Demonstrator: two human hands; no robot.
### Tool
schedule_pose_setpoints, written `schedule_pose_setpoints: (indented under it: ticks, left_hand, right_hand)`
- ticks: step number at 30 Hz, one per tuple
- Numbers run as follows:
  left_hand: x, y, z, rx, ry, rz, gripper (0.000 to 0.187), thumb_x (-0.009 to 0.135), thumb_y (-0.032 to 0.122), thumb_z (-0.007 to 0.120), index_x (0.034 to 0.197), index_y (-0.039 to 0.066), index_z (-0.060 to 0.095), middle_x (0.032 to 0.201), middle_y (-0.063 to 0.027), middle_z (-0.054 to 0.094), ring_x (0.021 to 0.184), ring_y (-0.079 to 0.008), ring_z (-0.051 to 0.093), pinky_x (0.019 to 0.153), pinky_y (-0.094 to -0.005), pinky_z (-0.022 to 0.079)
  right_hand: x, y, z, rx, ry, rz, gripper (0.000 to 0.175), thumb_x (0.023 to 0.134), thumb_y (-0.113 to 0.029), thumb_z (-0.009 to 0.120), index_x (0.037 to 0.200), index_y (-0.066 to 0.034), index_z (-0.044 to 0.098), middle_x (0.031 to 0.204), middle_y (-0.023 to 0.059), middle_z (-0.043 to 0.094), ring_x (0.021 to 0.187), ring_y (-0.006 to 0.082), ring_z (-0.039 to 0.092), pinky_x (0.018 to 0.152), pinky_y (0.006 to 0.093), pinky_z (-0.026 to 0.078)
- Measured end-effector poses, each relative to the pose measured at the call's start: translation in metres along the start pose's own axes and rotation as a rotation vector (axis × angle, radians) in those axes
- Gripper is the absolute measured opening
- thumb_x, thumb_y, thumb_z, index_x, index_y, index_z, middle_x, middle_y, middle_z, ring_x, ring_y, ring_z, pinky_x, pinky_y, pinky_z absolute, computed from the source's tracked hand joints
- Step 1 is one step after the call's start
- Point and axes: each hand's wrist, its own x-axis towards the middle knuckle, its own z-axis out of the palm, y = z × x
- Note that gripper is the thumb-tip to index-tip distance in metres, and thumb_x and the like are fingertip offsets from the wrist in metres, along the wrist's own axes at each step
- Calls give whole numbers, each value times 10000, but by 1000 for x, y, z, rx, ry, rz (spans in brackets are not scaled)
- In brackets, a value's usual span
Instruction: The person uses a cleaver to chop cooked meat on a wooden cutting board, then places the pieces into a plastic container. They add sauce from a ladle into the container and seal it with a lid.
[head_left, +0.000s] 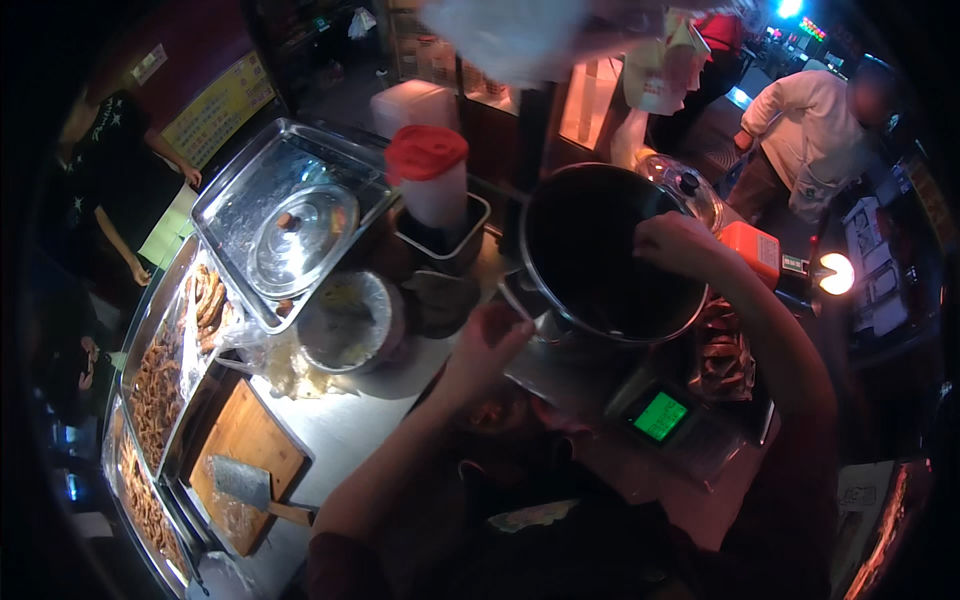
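Note:
A large, deep metal stock pot (538, 279) stands in front of me, its inside mostly dark. My right hand (675, 238) reaches over the right part of its rim with bent fingers. What those fingers may hold is lost in the dark. Close to the pot's left loop handle (517, 292) is my left hand (491, 341), fingers curled. Whether it grips the handle is unclear. A scale with a lit green display (660, 417) sits between the pot and my body. Packed food in clear plastic (724, 356) lies under my right forearm.
Left of the pot are a red-lidded plastic pitcher (433, 191), a metal bowl (349, 322) and a steel tray (225, 210) holding a glass lid (304, 240). A cleaver (241, 480) lies on a wooden board (251, 435) beside food trays (154, 394). People (814, 127) stand around the stall.

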Motion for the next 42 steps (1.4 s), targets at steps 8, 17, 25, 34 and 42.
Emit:
schedule_pose_setpoints:
  ticks: [8, 17, 25, 34, 42]
  left_hand:
    - [46, 15, 29, -628, 258, -179, 183, 878, 280, 653, 836, 154, 526, 654, 72, 488, 495, 8, 404, 421, -137, 326]
    - [50, 20, 46, -645, 448, -103, 335, 948, 421, 497, 746, 163, 425, 611, 82, 317, 450, -6, 242, 377, -146, 158]
    - [21, 65, 69, -567, 384, -52, 366, 957, 438, 464, 728, 161, 395, 567, 88, 282, 417, 1, 195, 356, -145, 131]
    - [9, 91, 93, -374, 409, -74, 366, 964, 438, 447, 738, 155, 391, 586, 79, 294, 435, 1, 210, 369, -146, 141]
    - [-1, 87, 103, -383, 393, 25, 358, 977, 410, 432, 734, 149, 396, 588, 66, 300, 433, 0, 214, 366, -143, 143]
  right_hand:
    - [-29, 72, -16, 185, 374, -111, 152, 832, -213, 609, 865, -66, 631, 749, 152, 623, 753, 336, 622, 659, 426, 485]
    - [11, 21, 45, 173, -105, -707, 353, 779, -127, 660, 1130, -130, 622, 920, 128, 593, 889, 305, 612, 774, 420, 506]
    - [33, 12, 46, 183, -113, -875, 115, 769, -184, 652, 792, -71, 649, 899, 114, 591, 827, 325, 617, 705, 413, 507]
    - [-9, 52, 29, 811, 485, -359, 184, 873, -150, 639, 839, 31, 627, 655, 75, 584, 572, 142, 636, 491, 259, 493]
    - [-37, 81, 28, 1247, 291, 157, 360, 954, -318, 510, 961, 39, 555, 827, 121, 603, 621, 187, 660, 538, 255, 552]
